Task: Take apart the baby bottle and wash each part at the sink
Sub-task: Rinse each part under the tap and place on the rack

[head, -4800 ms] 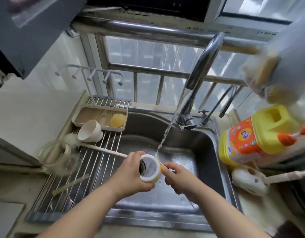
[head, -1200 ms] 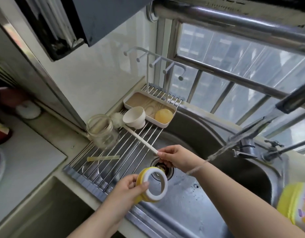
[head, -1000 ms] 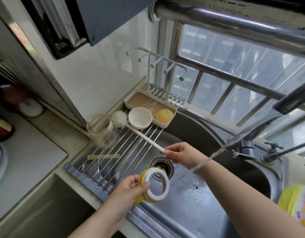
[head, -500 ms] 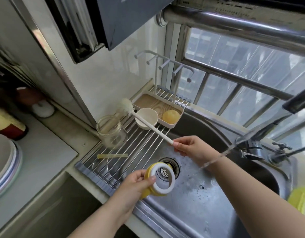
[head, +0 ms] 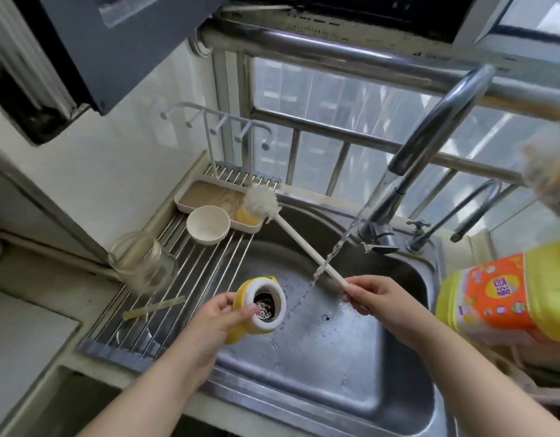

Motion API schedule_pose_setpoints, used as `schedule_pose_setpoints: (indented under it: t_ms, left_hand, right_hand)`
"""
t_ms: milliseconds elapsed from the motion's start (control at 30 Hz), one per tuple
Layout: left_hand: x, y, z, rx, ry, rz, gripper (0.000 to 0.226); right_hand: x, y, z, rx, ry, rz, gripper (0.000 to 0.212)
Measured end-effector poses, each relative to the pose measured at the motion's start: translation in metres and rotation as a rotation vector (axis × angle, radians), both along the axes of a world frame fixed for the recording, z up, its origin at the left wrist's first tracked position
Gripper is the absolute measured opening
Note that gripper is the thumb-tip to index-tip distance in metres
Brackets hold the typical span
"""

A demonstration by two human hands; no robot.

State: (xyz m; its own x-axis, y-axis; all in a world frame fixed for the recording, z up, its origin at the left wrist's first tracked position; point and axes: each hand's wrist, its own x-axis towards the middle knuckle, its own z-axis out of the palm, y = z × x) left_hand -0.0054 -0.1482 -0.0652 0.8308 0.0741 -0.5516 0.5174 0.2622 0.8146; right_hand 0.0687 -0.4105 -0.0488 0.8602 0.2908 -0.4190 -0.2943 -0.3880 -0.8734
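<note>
Yellow plastic with a white inner rim, the bottle collar [head: 260,305] sat low in the centre of the frame, gripped by the left hand [head: 215,320] with fingers curled round its side and the thumb on its rim, its opening turned up toward the camera so that the sink drain showed through it. To its right the right hand [head: 375,298] pinched the lower end of a long white bottle brush [head: 299,239], whose handle slanted up and left across the basin to a bristled head above the far edge of the sink. A thin stream of water [head: 330,261] fell from the chrome faucet [head: 430,152] at the upper right and crossed the brush handle just beside the right hand. Both hands were held over the steel sink [head: 335,357], apart from each other. Left of the basin a wire drying rack [head: 184,279] carried a clear glass bottle [head: 140,261] lying tilted, a small cream cup [head: 208,225] with its mouth up, and a pale flat strip [head: 154,307] near the lower left. Behind the cup lay a shallow beige tray [head: 206,193] holding something yellow, partly hidden by the brush head. A white hook stand [head: 215,127] rose from the tray's far side against the wall. At the right edge stood a yellow detergent jug [head: 509,294] with an orange label, blurred.
</note>
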Motion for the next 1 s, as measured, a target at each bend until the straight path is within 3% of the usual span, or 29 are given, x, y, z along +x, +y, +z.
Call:
schedule_pose_setpoints:
  t_ms: [167,433,533,633,767,900,1000]
  left_hand:
    - [0.02,-0.016,0.007,0.011,0.049,-0.067,0.022]
    - [0.037,-0.031,0.024,-0.137,0.085,-0.158,0.025]
    - [0.04,-0.027,0.026,-0.225,0.062,-0.185,0.044]
    - [0.043,-0.03,0.026,-0.07,0.049,-0.3,0.052]
    - [0.045,-0.033,0.021,0.028,0.037,-0.223,0.017]
    - [0.045,-0.033,0.022,0.111,0.022,-0.235,0.02]
    - [0.042,-0.039,0.022,0.166,0.005,-0.287,0.025]
  right_hand:
    - [-0.062,-0.03,0.008,0.029,0.074,-0.114,0.02]
    - [-0.12,-0.06,0.008,-0.032,0.169,-0.209,0.017]
    - [-0.124,-0.067,0.011,-0.104,0.126,-0.198,0.017]
    - [-0.123,-0.068,0.011,-0.186,0.104,-0.152,0.018]
    - [-0.116,-0.061,0.008,-0.331,0.095,-0.032,0.016]
    - [-0.101,-0.038,0.013,-0.503,0.037,0.14,0.013]
    - [-0.085,-0.006,0.016,-0.409,0.007,0.188,0.011]
